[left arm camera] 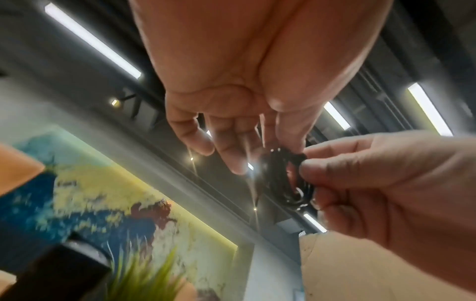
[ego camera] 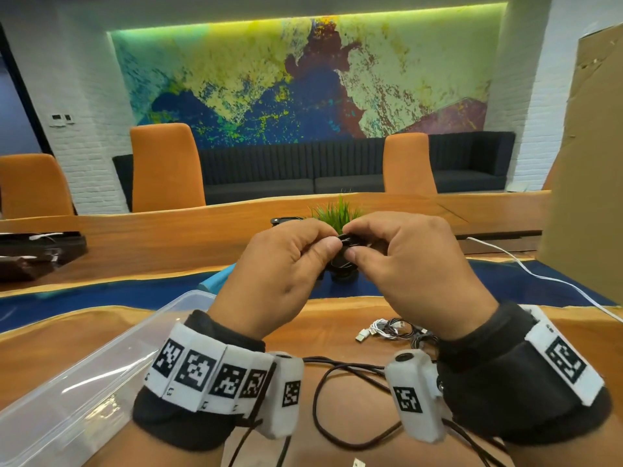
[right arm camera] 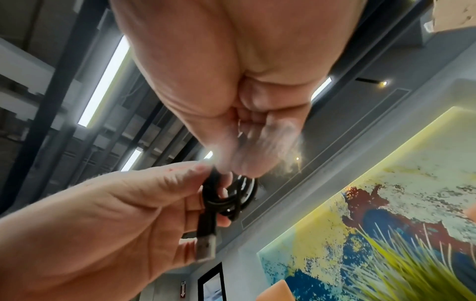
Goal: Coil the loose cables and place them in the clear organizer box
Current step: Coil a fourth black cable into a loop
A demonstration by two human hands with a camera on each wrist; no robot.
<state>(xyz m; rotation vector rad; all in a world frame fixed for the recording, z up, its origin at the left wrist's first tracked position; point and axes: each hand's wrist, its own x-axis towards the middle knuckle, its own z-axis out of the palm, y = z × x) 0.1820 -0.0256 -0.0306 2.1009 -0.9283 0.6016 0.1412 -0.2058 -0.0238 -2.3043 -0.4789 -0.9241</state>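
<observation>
I hold a small black cable coil (ego camera: 347, 239) up in front of me, above the table. My left hand (ego camera: 323, 244) pinches its left side between thumb and fingers, and my right hand (ego camera: 354, 246) pinches its right side. In the left wrist view the coil (left arm camera: 283, 179) hangs below my left hand (left arm camera: 268, 156). The right wrist view shows the coil (right arm camera: 231, 195) under my right hand (right arm camera: 237, 165), with its USB plug (right arm camera: 206, 246) lying across my left fingers. The clear organizer box (ego camera: 101, 365) stands open at the lower left.
A loose black cable (ego camera: 323, 399) loops on the wooden table (ego camera: 337, 315) under my wrists. A bundle of white and black cables (ego camera: 384, 328) lies behind it, and a white cable (ego camera: 539, 274) runs off to the right. A potted plant (ego camera: 337, 214) and cardboard (ego camera: 586, 163) stand beyond.
</observation>
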